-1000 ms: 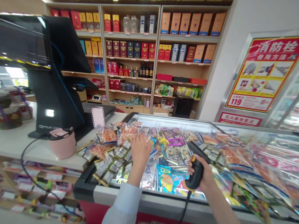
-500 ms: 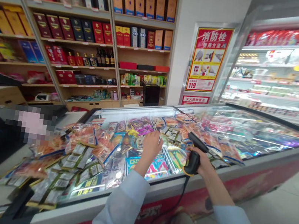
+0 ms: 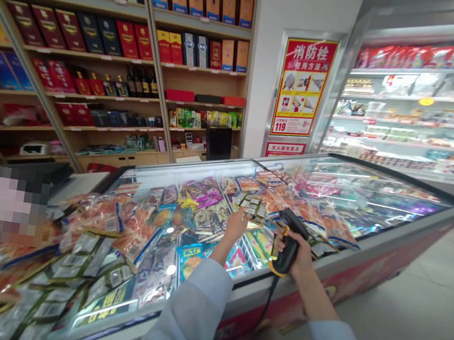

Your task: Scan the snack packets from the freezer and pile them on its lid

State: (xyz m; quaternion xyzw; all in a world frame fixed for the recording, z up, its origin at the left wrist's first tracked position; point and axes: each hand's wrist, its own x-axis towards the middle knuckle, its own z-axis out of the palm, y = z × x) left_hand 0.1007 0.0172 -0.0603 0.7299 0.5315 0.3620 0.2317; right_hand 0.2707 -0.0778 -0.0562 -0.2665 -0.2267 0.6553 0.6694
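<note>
My left hand [image 3: 236,227] reaches over the glass top of the chest freezer [image 3: 375,232], its bent fingers closed at the near edge of a clear food packet with green-gold bands [image 3: 252,203]. The packet lies flat on the glass, and the fingertips are partly hidden. In my right hand [image 3: 302,255] is a black and yellow barcode scanner [image 3: 287,244], gripped by its handle above the freezer's near edge. Its cable hangs down in front of the freezer. Orange-filled food packets [image 3: 135,231] and more banded packets [image 3: 52,280] are piled toward the left end.
Frozen goods in bright bags [image 3: 190,261] show through the glass. Shelves of boxed bottles [image 3: 119,37] line the back wall beside a red fire hydrant sign [image 3: 303,87]. A lit open cooler [image 3: 415,107] stands at right. Something blurred out is at far left.
My left hand has moved right and forward to the banded packet. The scanner stays in my right hand, tilted differently. The view has turned slightly right.
</note>
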